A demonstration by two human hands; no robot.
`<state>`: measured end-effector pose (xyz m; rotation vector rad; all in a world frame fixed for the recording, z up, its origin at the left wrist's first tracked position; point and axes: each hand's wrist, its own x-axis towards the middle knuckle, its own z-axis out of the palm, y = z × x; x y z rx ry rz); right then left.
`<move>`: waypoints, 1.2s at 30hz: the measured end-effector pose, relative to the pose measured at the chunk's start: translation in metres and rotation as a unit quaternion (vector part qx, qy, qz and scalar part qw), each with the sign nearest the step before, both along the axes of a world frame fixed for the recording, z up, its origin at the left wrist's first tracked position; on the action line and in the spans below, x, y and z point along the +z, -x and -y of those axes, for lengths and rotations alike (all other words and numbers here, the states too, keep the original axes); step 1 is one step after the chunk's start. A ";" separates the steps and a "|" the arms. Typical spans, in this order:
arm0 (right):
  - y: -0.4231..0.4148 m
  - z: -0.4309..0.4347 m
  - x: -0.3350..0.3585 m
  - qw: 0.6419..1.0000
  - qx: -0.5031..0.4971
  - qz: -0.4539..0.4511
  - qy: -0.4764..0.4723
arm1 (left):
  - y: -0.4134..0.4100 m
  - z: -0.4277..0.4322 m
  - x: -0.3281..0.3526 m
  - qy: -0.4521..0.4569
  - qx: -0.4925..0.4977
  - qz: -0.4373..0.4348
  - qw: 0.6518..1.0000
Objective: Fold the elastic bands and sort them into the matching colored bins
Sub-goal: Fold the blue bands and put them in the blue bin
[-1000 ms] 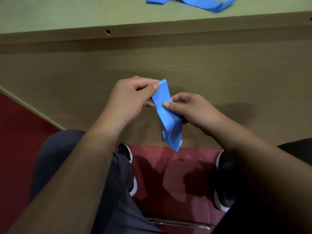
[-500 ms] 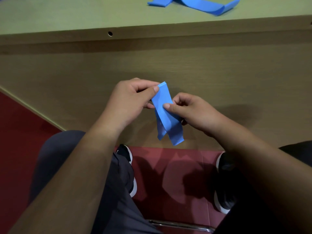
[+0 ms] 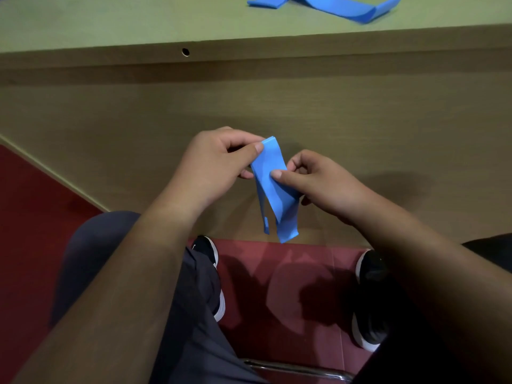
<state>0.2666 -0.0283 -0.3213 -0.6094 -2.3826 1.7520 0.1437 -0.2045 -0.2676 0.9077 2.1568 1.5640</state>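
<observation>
**Blue band held upright in both hands, below the desk's near edge**

The folded blue elastic band [image 3: 279, 198] is held in the air in front of the desk's [image 3: 304, 42] front panel. Its long axis is nearly vertical, with the folded end up and two tails hanging down. The left hand [image 3: 213, 167] pinches its upper left edge, and the right hand [image 3: 327, 184] pinches it midway down, from the right. The next fold probably lifts the tails. A second blue band [image 3: 349, 12] lies on the desk top, well apart. No bin is in view.
</observation>
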 end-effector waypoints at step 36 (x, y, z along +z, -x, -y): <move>-0.002 -0.002 0.002 0.995 0.013 0.024 -0.097 | 0.000 0.000 -0.004 0.028 -0.065 -0.096 0.993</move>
